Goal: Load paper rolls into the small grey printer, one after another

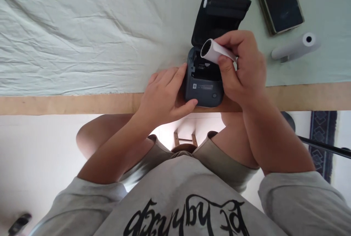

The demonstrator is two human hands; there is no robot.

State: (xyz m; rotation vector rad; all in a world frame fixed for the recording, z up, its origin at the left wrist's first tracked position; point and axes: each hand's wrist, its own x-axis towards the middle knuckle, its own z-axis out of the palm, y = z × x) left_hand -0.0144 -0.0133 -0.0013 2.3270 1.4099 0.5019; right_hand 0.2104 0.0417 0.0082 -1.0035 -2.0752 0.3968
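Note:
A dark blue-grey mini label printer sits at the table's front edge. Its black lid is flipped up and back, so the paper compartment shows. My right hand pinches a white paper roll between thumb and fingers, tilted over that compartment. The roll's hollow, dark end faces left, and its other end is hidden by my fingers. My left hand lies beside the printer with fingers extended. Its index finger touches the printer's left side, and the thumb reaches the front edge.
Right of the printer, another white paper roll lies on the pale green cloth. Beyond it is a smartphone. The wooden table edge runs just in front of my knees. Wrinkles cross the cloth on the left.

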